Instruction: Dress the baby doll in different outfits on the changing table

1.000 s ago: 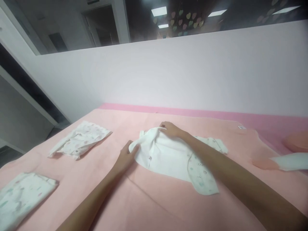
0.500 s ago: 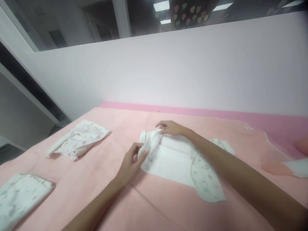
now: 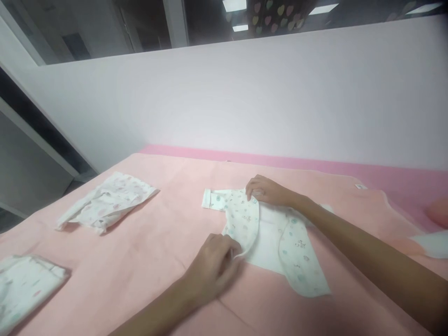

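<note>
A small white baby shirt [image 3: 243, 217] with a teal and brown print lies spread on the peach cloth [image 3: 168, 219], its plain white inside showing between the two front flaps. The lower edge of the left flap is pinched in my left hand [image 3: 219, 261]. My right hand [image 3: 262, 189] has its fingers closed on the same flap's upper edge, near the neckline. The right flap [image 3: 299, 252] lies turned outward, and my right forearm hides part of the shirt's right sleeve.
A printed white garment [image 3: 108, 200] lies at the left, with a folded one [image 3: 31, 289] nearer the left corner. An orange and white item [image 3: 432, 245] is at the right edge. Behind the cloth stands a white wall [image 3: 245, 102].
The left flap has been brought over to the right, its printed side now up. My left hand has moved right and nearer, and my right hand a little to the right.
</note>
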The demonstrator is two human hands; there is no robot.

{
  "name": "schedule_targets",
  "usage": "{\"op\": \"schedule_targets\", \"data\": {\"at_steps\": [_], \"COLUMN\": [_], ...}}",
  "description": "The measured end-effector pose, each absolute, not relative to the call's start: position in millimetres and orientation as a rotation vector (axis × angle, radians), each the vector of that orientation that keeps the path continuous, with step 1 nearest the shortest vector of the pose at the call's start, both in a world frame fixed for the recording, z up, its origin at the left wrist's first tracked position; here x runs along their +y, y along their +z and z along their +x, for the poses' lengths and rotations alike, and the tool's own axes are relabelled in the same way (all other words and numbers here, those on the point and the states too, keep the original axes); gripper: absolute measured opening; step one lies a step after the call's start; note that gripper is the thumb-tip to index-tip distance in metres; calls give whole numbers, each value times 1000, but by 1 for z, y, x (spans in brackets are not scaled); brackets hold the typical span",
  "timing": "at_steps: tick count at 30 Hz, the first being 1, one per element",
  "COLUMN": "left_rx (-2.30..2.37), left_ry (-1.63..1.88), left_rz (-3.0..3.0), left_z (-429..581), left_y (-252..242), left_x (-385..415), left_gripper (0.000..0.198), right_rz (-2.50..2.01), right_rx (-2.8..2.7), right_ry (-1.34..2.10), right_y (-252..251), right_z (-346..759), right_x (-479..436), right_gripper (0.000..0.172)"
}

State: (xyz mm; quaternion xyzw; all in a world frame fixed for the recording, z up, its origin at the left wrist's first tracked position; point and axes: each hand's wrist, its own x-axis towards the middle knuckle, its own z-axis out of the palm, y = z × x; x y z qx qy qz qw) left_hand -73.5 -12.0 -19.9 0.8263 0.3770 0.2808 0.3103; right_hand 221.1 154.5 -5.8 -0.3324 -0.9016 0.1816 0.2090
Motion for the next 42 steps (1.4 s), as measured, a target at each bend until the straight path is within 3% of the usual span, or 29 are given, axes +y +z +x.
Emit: {"op": "schedule_targets", "data": {"at_steps": [9, 16, 19, 23, 28, 37, 42], "left_rx": [1198, 976, 924, 1127, 1504, 1591, 1602], "left_ry": [1102, 857, 684, 631, 565, 445, 431], "left_rz": [1788, 2348, 2572, 2530, 2208, 2235, 2290], "left_z": [-92, -62, -55, -74, -94, -75, -83], "left_y": [-15, -29, -30, -19, -10, -15, -11], "left_x": [-2, -9, -11, -19, -17, -9, -18], "left_gripper": [15, 4, 10, 34, 25, 40, 40], "right_rz": [-1002, -1014, -1111, -1513, -1879, -1974, -1966], "right_rx": [-2321, -2363, -2416, -2214, -1997, -1758, -1690], "right_ry": [697, 661, 556, 459, 622, 551, 550], "right_y": [5, 0, -5, -13, -21, -51, -58], "right_z": [195, 212, 214, 210, 190, 163, 170], "right_x": [183, 181, 172, 146, 129, 170, 175], "right_gripper": [18, 18, 22, 25, 47, 20, 31]}}
